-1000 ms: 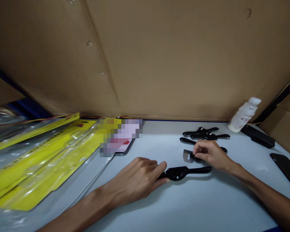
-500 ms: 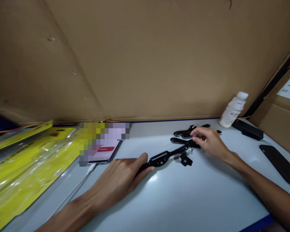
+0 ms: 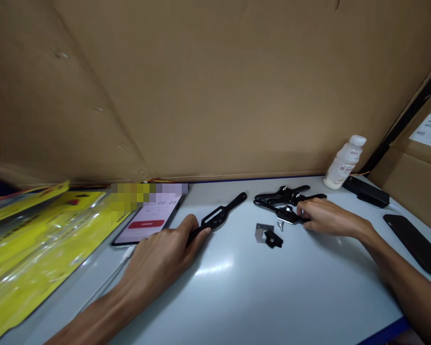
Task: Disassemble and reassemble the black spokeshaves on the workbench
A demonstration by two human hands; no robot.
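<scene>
My left hand (image 3: 168,254) is closed around one handle of a black spokeshave body (image 3: 215,221), whose slot is open with no blade in it. Its other handle points up and right. My right hand (image 3: 325,218) pinches the right handle of an assembled spokeshave (image 3: 287,215) at the front of a small group. Behind that one lie other black spokeshaves (image 3: 282,193), partly overlapping. Between my hands a flat metal blade (image 3: 261,232), a black cap plate (image 3: 273,238) and a small silver thumbscrew (image 3: 280,225) rest on the table.
A phone (image 3: 147,224) with a white cable lies at left beside yellow blister packs (image 3: 57,249). Toward the back right stand a white bottle (image 3: 345,163) and a black device (image 3: 366,191). A dark flat case (image 3: 413,243) lies near the right edge. Cardboard (image 3: 215,96) walls the back.
My left hand has drawn the spokeshave body left, away from the loose parts, uncovering the blade. My right hand has shifted slightly right and down and now grips the front spokeshave's handle.
</scene>
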